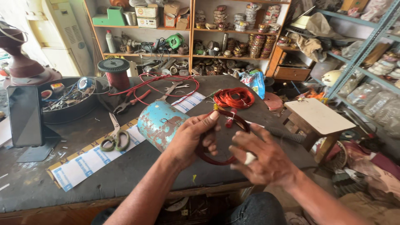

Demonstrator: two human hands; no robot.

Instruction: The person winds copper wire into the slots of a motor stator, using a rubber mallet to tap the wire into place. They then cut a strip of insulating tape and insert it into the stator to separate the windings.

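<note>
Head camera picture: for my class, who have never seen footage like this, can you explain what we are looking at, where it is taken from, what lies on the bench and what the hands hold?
The single picture comes from a camera worn on a person's head, looking down at their own bare hands. The left hand and right hand together hold a dark red wire coil above a dark workbench. On the bench lie a blue metal cylinder, scissors, red-handled pliers, a spanner, another coil of orange-red wire and a spool of red wire. A phone stands at the left. Shelves of parts fill the background.
</note>
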